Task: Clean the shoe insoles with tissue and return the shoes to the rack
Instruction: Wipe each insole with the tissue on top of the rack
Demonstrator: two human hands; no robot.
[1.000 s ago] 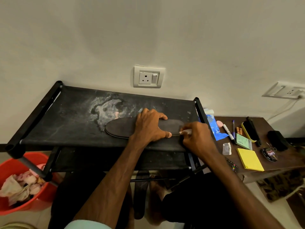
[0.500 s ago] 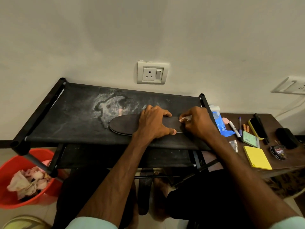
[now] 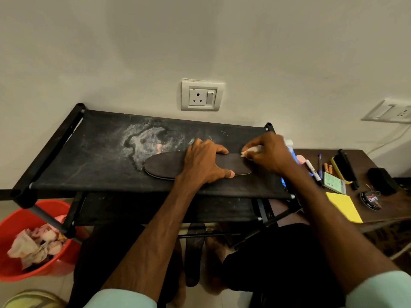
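Observation:
A dark brown insole [image 3: 164, 165] lies flat on the top shelf of the black shoe rack [image 3: 93, 165]. My left hand [image 3: 204, 161] presses down on the insole's middle with spread fingers. At the insole's right end my right hand [image 3: 266, 154] pinches a small wad of white tissue [image 3: 250, 150] against it. A second dark insole [image 3: 194, 252] lies on the floor under the rack.
A red bucket [image 3: 15, 223] holding crumpled used tissues stands at the lower left. To the right, a brown table [image 3: 378, 165] carries a yellow sticky pad [image 3: 343, 206], pens, a brush, a polish tin and a blue packet. Wall sockets are behind.
My right hand with the tissue has slid from the near edge of the insole's right end to its far edge. My left hand keeps pressing the insole in place.

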